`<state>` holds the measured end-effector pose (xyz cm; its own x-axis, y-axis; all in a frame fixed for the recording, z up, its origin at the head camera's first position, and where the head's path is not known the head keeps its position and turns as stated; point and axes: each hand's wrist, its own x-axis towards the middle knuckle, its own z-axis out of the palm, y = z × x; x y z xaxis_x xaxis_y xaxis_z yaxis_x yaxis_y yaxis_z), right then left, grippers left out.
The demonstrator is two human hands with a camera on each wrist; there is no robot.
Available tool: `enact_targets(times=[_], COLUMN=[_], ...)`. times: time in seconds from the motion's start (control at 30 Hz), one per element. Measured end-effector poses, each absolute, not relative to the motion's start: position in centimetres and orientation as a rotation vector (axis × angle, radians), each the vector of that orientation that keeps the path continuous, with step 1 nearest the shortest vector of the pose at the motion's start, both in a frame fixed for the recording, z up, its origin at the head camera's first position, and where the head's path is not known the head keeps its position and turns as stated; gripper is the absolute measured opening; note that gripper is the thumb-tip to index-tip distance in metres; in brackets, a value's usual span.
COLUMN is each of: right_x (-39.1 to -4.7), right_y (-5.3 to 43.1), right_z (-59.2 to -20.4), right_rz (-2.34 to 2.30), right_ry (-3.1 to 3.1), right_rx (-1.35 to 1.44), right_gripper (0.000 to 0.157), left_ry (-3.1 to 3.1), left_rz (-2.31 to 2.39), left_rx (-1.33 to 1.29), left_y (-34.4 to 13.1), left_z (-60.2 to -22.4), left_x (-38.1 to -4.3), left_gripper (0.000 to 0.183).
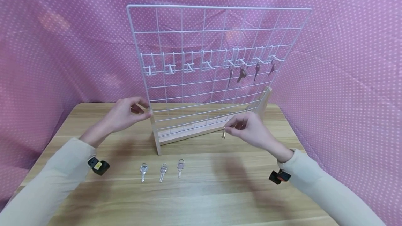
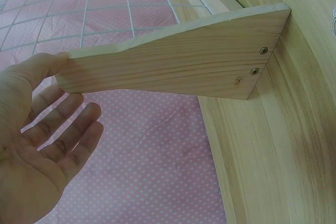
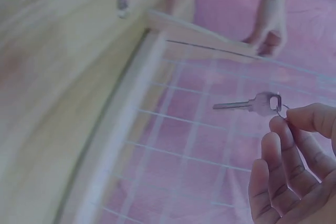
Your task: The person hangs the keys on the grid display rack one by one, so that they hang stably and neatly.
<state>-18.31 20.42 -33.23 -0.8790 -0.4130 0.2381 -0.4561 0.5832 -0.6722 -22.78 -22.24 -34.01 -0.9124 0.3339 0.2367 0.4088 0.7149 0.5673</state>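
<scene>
On a wooden desk (image 1: 194, 201), a white wire rack (image 1: 220, 7) stands toward the far edge. The left hand (image 1: 125, 114) pinches the rack's left wooden side support (image 2: 178, 59). The right hand (image 1: 251, 130) holds a key (image 3: 260, 104) by its ring (image 3: 283, 113), between thumb and fingertip, above the desk's far half. Three loose keys (image 1: 163, 170) lie before the rack's left end; four hanging keys (image 1: 242, 75) occupy the right-hand hooks. The pinch looks slight, so a slip could drop the key; a tug on the support could tilt the rack and shake hanging keys loose.
</scene>
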Motion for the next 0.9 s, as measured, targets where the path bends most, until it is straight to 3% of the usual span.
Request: enact_targets(times=[0.43,0.9], right_x=[-18.7,-21.2], right_y=[18.4,15.7], right_z=[-25.6,-20.8], right_rz=[1.184,1.187], right_ry=[-2.654,-2.48], right_rx=[0.745,0.714], right_gripper=[0.004,0.008], left_ry=[-2.799,-2.812], left_rz=[-0.969,-0.971], left_rx=[-0.615,-0.61], left_y=[-22.3,-22.3], left_z=[-34.0,-34.1], left_x=[-22.8,-23.0], left_gripper=[0.031,0.031])
